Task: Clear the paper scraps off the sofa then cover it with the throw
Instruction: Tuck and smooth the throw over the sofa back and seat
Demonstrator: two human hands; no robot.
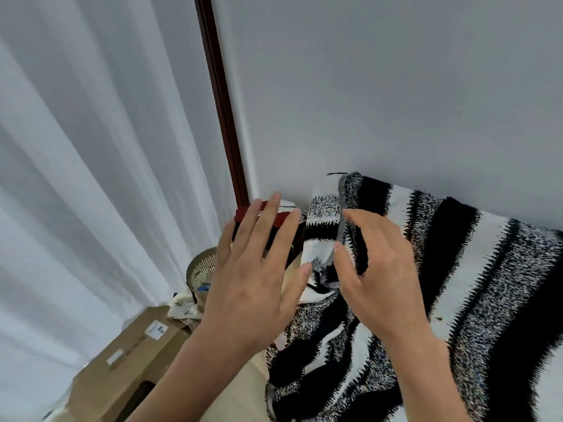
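I see left hand (253,287) and right hand (384,269) spread open, gripping nothing, over the rumpled, fuzzy black-and-white zigzag-striped throw (487,284).

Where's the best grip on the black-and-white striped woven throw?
Pinch the grey hemmed edge, coming from the left: there the striped throw folds back and hangs loose, while the rest lies spread flat. The right hand is nearest.

Throw (457,269) draped at right, wall (396,86) behind it. Curtain (91,178) at left, wooden post (222,117) between curtain and wall. Basket (199,266) left of throw; cardboard box (131,360) nearer, beside curtain; crumpled cloth (182,309) between box and basket. Left hand (256,284) before basket, right hand (380,275) over throw's left edge.
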